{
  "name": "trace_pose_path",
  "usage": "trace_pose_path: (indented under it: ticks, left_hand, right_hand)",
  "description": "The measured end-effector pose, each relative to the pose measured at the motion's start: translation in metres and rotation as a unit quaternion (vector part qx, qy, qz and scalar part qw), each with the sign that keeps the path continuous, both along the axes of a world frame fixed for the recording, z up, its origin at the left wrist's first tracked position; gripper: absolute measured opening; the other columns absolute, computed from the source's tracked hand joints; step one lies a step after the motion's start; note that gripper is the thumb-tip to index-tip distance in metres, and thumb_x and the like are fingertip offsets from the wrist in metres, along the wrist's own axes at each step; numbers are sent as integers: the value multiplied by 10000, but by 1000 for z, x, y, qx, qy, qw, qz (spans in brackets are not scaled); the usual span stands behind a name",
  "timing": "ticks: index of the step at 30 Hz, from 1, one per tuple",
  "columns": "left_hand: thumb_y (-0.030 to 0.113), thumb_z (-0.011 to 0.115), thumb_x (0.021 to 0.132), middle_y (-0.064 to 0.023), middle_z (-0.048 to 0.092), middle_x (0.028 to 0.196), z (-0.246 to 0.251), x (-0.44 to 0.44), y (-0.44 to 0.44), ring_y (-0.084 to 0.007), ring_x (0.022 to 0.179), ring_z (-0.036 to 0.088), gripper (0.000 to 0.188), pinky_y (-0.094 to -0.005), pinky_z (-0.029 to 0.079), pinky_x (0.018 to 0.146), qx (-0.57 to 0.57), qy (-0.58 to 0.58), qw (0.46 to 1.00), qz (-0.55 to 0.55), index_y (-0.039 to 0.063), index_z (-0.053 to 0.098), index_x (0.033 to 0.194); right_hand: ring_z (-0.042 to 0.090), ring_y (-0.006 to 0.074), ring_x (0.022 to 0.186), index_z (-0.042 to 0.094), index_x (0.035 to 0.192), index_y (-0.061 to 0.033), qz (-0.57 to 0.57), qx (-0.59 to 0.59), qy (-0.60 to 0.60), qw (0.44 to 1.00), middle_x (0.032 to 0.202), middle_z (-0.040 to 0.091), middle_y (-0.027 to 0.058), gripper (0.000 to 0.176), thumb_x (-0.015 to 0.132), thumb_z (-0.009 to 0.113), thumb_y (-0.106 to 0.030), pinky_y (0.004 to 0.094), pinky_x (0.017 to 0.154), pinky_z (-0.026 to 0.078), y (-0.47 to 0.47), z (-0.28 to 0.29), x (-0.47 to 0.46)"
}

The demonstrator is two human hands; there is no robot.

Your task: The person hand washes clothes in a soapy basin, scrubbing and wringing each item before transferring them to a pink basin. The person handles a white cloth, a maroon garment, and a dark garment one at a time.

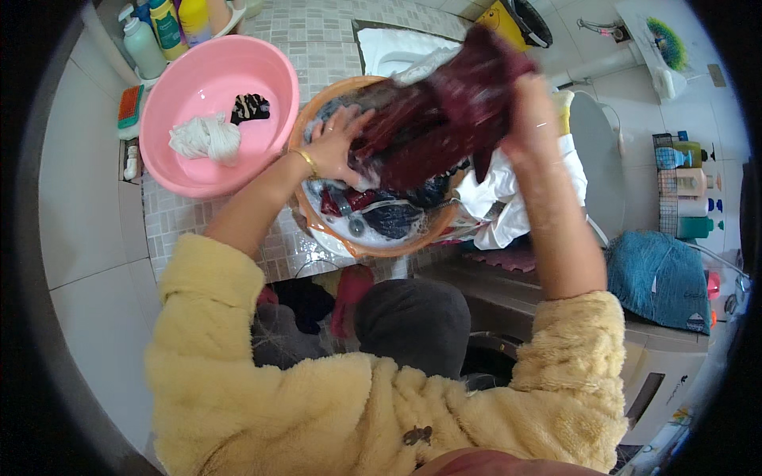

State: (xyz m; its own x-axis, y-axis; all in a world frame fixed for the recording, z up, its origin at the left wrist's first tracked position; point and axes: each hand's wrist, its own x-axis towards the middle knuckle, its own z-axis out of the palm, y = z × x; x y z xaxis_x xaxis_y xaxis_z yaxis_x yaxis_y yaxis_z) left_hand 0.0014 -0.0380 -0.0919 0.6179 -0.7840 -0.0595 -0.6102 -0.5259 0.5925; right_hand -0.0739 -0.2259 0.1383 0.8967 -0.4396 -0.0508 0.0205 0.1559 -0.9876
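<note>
A wet maroon garment (440,119) is stretched above an orange basin (357,249), blurred in places. My right hand (530,119) grips its raised right end. At the garment's left end, my left hand (339,146) spreads its fingers and touches the cloth; a gold-coloured bangle circles that wrist. Soapy water fills the basin, where dark clothes (393,220) and a piece of dark red cloth (333,202) lie soaking. White cloth (500,202) hangs by the basin's right side, beneath my right forearm.
To the left, a pink basin (169,169) holds white cloth (205,138) and a small black patterned cloth (250,109). Pump and squeeze bottles (143,47) stand behind it, near a scrubbing brush (130,107). A white squat toilet (393,50) lies beyond the orange basin. Blue cloth (658,279) drapes at right.
</note>
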Motion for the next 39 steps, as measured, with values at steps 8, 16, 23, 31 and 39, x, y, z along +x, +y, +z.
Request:
trace_pose_path:
  ticks: [8, 16, 23, 31, 39]
  left_hand:
    - [486, 824, 629, -190, 470, 1357, 31, 15, -8, -354, 1297, 419, 982, -476, 282, 1097, -340, -56, 938, 31, 47, 389, 1392]
    - [195, 758, 722, -270, 492, 1287, 28, -19, 10, -418, 1027, 603, 764, -472, 516, 824, -182, -33, 969, 163, 109, 390, 1385]
    - [517, 727, 700, -183, 220, 1554, 70, -40, 17, -452, 1381, 282, 843, -598, 374, 1031, 126, -152, 978, 62, 287, 418, 1450]
    - [600, 689, 736, -127, 174, 1597, 43, -34, -12, -438, 1449, 131, 938, -721, 85, 1080, 190, -222, 954, -65, 269, 284, 1515]
    - [404, 681, 783, -149, 142, 1599, 15, -45, -23, -440, 1450, 126, 894, -715, 84, 1087, 237, -191, 953, 16, 234, 224, 1533]
  right_hand:
    - [613, 276, 1065, 631, 1116, -31, 267, 111, -163, 943, 1125, 658, 150, 235, 967, 525, -178, 415, 973, 486, -27, 101, -9]
    - [607, 228, 943, 496, 1233, -57, 3, 1, -59, 998, 1075, 612, 109, 411, 828, 546, -10, 381, 849, 516, -24, -50, 6]
    - [586, 411, 1047, 539, 1200, -118, 35, -515, 83, 852, 1291, 457, 205, 394, 816, 627, -109, 465, 913, 491, 5, -203, -15]
    - [646, 417, 915, 472, 1246, -141, 147, -579, 202, 776, 1370, 380, 228, 474, 822, 657, -242, 490, 746, 551, 14, -244, -12]
    - [666, 386, 938, 474, 1289, -116, 211, -570, 274, 745, 1376, 388, 244, 509, 848, 647, -305, 473, 747, 564, 14, -272, 5]
